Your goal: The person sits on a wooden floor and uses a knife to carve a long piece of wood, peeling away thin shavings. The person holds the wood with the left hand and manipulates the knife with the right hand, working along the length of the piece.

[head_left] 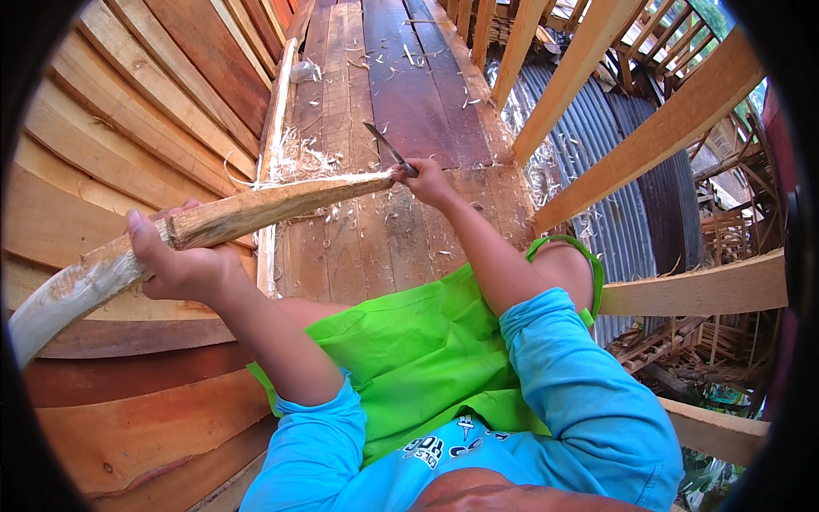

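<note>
Pole [273, 211] is in my left hand [192, 269], fingers wrapped round it, thumb up on the near side. Runs slantwise across in front of me: the pale, bare end drops toward the lower left and leaves view; the other end rises rightward and narrows. The stretch right of my left hand is browner and rougher, with a whitish strip along its upper edge near the tip.

Right hand [431, 183] is closed on the knife [391, 147], blade angled up and left, clear of the pole. The pole's narrow end comes right up to that hand (can't tell whether those fingers pinch it too).

Both forearms bare below the blue shirt [589, 375]. Green shorts [409, 341] over my lap, right knee out to the side by the railing.

Floor [405, 102] is wood planks, some much darker toward the far end. Shavings [299, 158] scattered over it, thickest beyond the pole along the foot of the wall [192, 64]. Wall is overlapping boards, left side. Small clear thing [302, 72] further up by its foot, too small to identify.

Right side: timber railing [657, 141], corrugated metal sheets [618, 247] beyond it, loose wood [717, 350] lower down.
</note>
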Demonstrator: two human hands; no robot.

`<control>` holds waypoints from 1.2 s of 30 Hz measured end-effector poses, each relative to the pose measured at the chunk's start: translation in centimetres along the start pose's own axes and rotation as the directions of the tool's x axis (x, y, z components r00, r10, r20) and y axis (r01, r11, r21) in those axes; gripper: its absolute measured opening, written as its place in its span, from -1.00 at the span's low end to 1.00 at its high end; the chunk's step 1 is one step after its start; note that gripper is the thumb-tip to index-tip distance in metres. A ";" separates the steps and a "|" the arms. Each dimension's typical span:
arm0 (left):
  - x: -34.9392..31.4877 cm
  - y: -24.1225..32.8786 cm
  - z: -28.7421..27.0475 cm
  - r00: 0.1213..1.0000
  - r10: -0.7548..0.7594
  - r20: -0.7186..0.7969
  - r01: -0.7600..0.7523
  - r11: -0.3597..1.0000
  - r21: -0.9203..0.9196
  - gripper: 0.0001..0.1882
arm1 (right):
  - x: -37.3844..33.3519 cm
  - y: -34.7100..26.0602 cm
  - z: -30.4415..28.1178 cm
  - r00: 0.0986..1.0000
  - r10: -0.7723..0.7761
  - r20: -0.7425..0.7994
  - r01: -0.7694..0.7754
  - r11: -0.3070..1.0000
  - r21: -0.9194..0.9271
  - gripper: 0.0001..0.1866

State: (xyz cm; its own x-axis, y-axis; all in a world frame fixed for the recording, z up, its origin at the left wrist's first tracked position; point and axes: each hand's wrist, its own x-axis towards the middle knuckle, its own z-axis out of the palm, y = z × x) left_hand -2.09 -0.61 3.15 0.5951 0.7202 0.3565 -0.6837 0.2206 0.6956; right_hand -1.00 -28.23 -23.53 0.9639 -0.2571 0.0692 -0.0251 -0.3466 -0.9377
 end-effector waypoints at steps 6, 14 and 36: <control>-0.3 -0.3 0.2 0.998 0.049 0.037 -0.049 0.999 0.008 -0.66 | 0.3 -0.2 -1.4 1.000 -0.008 -0.001 0.007 0.935 -0.354 -0.77; -0.7 -0.3 0.4 0.996 -0.004 0.094 0.005 1.000 -0.009 -0.66 | 1.8 2.5 -2.6 0.993 0.118 0.005 -0.118 0.991 -0.058 -0.80; 1.0 0.7 -0.6 1.000 0.013 0.020 -0.013 1.000 -0.029 -0.62 | 1.7 -3.1 -3.9 0.971 0.240 -0.010 -0.239 0.969 0.068 -0.85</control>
State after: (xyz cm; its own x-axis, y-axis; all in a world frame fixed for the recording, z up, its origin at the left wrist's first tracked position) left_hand -2.22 0.64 3.65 0.5943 0.7098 0.3781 -0.7031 0.2303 0.6728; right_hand -0.33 -31.10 -19.20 0.9271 -0.3415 -0.1546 -0.2367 -0.2133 -0.9479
